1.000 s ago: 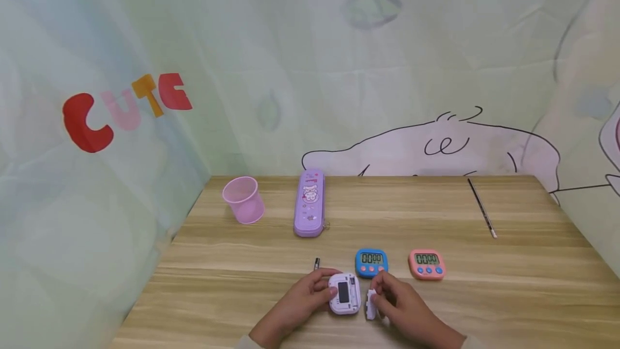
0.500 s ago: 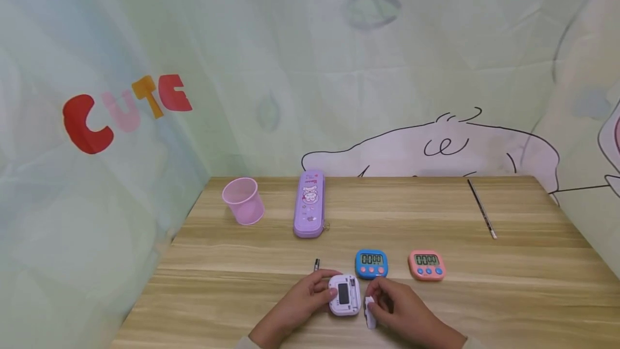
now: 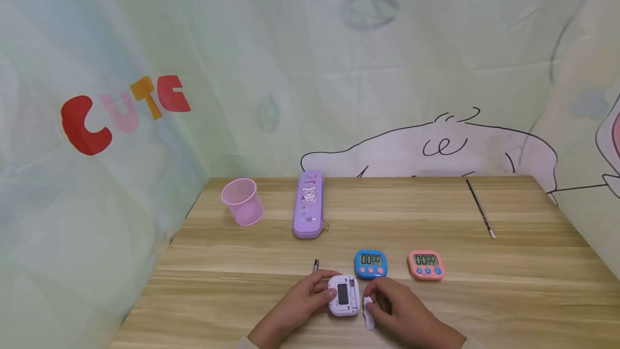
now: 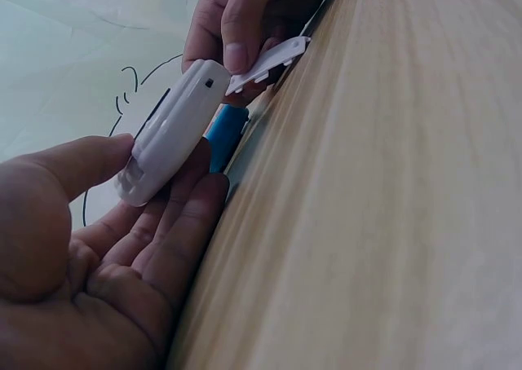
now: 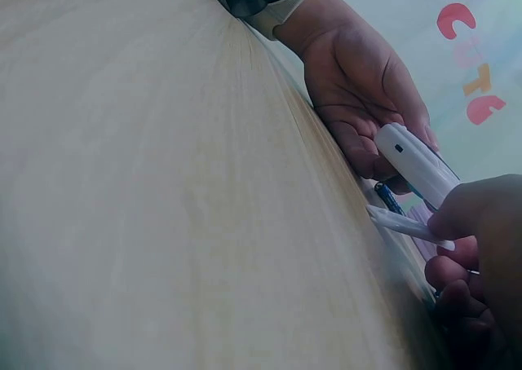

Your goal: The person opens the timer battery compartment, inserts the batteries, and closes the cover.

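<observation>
In the head view my left hand grips a white digital timer, thumb on top and fingers below. Its back faces up, and the long battery slot along its right side is uncovered. Just right of it, my right hand pinches a small white battery cover between thumb and fingers. The left wrist view shows small tabs along the edge of that cover, which is apart from the slot. A small dark battery lies behind my left fingers, partly hidden by them.
Behind the hands lie a blue timer and a pink timer, both showing zeros. Farther back on the wooden table are a pink cup, a purple pencil case and a pencil. Printed cloth hangs around the table.
My right hand has shifted slightly left and nearer to me, and the battery cover in it has moved towards the table's front. The white timer has stayed in my left hand.
</observation>
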The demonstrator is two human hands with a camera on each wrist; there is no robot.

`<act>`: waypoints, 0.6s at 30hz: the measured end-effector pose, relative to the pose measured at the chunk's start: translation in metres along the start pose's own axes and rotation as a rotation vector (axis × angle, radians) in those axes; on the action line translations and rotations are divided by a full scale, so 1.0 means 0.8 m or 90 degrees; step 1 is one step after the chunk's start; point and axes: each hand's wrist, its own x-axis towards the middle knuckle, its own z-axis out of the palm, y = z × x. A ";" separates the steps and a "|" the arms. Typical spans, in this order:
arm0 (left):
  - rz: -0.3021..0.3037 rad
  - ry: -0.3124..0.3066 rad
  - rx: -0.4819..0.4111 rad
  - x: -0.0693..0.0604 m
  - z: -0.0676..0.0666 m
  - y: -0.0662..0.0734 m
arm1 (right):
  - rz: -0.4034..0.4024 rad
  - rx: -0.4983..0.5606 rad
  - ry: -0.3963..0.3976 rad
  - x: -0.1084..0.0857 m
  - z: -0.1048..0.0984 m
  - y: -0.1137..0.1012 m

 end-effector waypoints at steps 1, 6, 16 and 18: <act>-0.001 0.001 0.002 0.000 0.000 0.000 | 0.006 0.000 -0.002 0.000 0.000 0.000; 0.001 0.000 0.007 -0.001 0.000 0.000 | 0.015 -0.009 -0.005 0.000 0.000 0.001; 0.015 -0.002 -0.003 0.000 0.001 -0.001 | 0.004 -0.035 0.009 0.001 0.000 0.003; 0.015 -0.003 -0.001 0.000 0.000 -0.001 | -0.003 -0.033 0.011 0.001 0.000 0.003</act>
